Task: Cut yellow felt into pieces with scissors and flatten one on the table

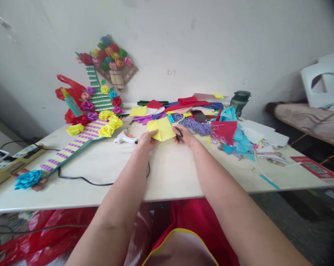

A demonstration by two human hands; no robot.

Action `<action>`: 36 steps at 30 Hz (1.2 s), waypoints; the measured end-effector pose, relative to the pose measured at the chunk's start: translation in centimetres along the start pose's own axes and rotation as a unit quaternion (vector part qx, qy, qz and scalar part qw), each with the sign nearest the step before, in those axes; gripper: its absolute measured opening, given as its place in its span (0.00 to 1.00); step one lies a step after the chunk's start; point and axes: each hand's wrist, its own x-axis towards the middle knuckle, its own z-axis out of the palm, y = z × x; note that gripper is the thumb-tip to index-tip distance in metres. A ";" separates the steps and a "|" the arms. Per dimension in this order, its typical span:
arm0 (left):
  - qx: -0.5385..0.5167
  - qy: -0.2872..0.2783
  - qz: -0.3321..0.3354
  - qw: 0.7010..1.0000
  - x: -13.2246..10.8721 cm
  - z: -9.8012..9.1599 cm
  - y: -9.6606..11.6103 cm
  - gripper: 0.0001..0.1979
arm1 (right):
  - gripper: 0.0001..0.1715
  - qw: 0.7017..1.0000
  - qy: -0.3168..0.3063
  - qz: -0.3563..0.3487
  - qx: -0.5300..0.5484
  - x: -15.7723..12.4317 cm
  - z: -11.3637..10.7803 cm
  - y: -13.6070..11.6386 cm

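Note:
A creased yellow paper square [162, 129] is held up over the middle of the white table. My left hand [148, 139] pinches its lower left edge. At the paper's right side, my right hand [186, 136] is closed around scissors [179, 133] with dark handles; their blades are mostly hidden. A white glue gun [125, 137] lies on the tabletop just left of my left hand. Purple shredded strips [193, 125] are heaped behind my right hand.
Left stands a guitar-shaped craft with paper flowers [93, 99]. Coloured paper sheets [187, 103] are stacked along the wall. Blue and red scraps [225, 131] and a dark green bottle [239, 102] sit right. A black cord [86, 181] crosses the table [172, 177]; a power strip [16, 160] lies far left.

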 end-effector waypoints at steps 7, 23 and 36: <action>0.008 -0.008 0.005 1.000 0.0 -0.1 -0.1 0.13 | 0.20 1.000 0.009 -0.008 0.001 0.1 -0.2 0.2; 0.016 -0.017 -0.004 1.000 0.1 -0.1 -0.1 0.12 | 0.21 1.000 0.022 -0.006 -0.013 0.2 -0.2 0.2; 0.015 -0.007 -0.005 1.000 0.0 -0.1 -0.1 0.14 | 0.21 0.999 0.024 -0.015 -0.017 0.3 -0.1 0.3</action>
